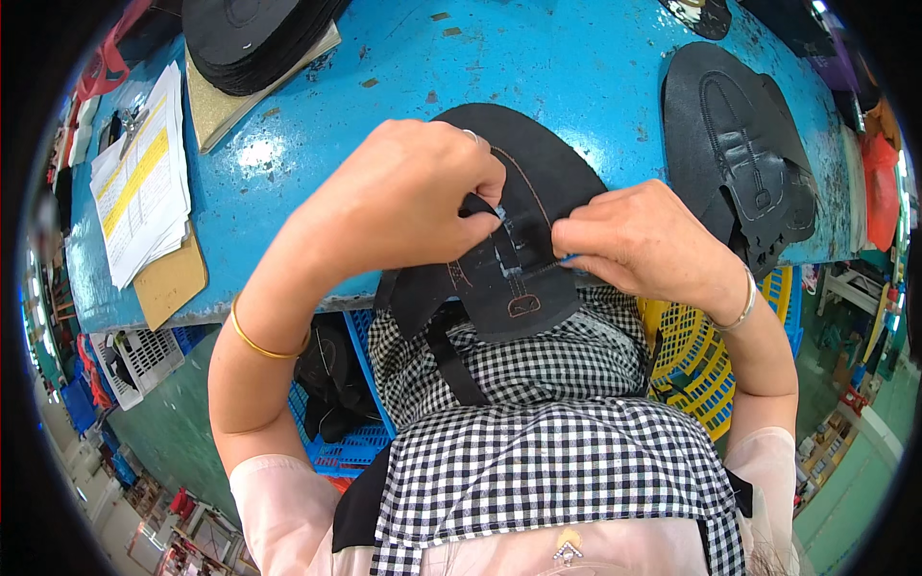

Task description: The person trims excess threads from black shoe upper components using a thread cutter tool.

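A flat black shoe upper with brown stitching and a row of slits lies partly on the blue table's near edge and partly over my lap. My left hand is closed over its left half, pinching a narrow black strip beside the slits. On the other side, my right hand is closed too, its fingertips pinching the upper by a stitched edge. A small bluish bit shows at those fingertips, too small to name. The palm sides of both hands are hidden.
Another stitched black upper lies on the right of the blue table. A stack of black pieces stands far left, near papers on a clipboard. Below the edge are a blue crate and a yellow basket.
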Action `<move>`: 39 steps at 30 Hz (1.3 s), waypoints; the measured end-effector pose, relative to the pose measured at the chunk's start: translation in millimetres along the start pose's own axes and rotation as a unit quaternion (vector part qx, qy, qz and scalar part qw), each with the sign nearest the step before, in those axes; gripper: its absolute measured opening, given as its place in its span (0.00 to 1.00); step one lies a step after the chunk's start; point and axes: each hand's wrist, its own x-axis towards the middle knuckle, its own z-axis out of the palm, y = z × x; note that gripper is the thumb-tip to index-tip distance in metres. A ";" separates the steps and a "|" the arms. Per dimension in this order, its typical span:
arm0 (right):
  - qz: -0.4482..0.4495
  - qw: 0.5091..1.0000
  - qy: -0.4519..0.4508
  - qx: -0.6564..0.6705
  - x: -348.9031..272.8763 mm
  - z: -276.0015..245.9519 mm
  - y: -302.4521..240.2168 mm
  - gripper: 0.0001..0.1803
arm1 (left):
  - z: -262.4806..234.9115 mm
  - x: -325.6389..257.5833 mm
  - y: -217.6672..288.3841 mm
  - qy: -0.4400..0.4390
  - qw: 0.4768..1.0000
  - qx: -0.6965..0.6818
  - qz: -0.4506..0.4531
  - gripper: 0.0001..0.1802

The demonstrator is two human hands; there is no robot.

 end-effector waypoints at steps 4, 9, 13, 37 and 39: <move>0.012 0.998 0.051 -0.018 3.6 7.0 0.0 0.10 | -2.3 5.7 -1.8 -0.046 0.999 -0.004 -0.018 0.06; 0.037 0.985 0.114 -0.122 12.6 7.7 6.1 0.08 | -0.8 7.4 0.7 -0.026 1.000 0.004 -0.010 0.06; -0.030 0.996 -0.006 -0.088 3.6 6.0 -1.3 0.09 | 3.0 8.3 -4.4 -0.033 0.999 0.003 -0.002 0.06; 0.125 0.982 0.135 -0.037 9.4 6.3 1.2 0.15 | -0.8 -0.4 -15.7 -0.058 0.995 -0.077 0.000 0.07; 0.126 0.982 0.136 -0.043 16.7 8.2 0.7 0.15 | -0.8 0.6 -17.2 -0.063 0.995 -0.080 0.004 0.07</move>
